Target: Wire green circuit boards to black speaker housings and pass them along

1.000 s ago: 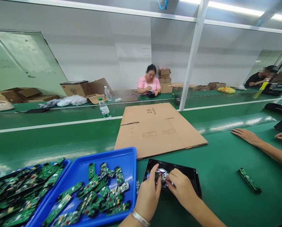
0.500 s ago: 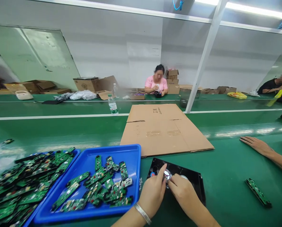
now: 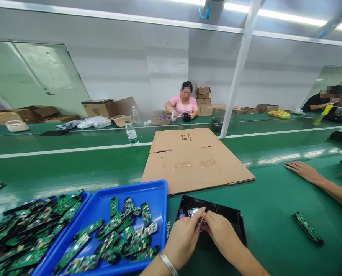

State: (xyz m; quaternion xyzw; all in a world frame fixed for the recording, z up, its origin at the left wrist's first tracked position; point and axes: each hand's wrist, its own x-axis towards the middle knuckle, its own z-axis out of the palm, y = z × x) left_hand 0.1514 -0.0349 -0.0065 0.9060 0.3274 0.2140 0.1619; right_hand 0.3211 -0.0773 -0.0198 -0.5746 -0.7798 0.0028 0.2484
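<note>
Hands (image 3: 201, 234) pinch one seemingly metal part (image 3: 196, 214) over a black panel (image 3: 219, 207).

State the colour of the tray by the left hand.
The tray is bright blue, in the head view.

Left hand (image 3: 182, 244), right hand (image 3: 221, 232), over black panel (image 3: 219, 210), blue tray (image 3: 165, 201) beside

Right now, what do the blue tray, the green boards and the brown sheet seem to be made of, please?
The blue tray looks like moulded plastic: glossy, with rounded corners. The green boards look like circuit boards, probably fibreglass under a shiny green coating, with small components on top. The brown sheet looks like matt corrugated cardboard, with fold lines and strips of clear tape.
</note>
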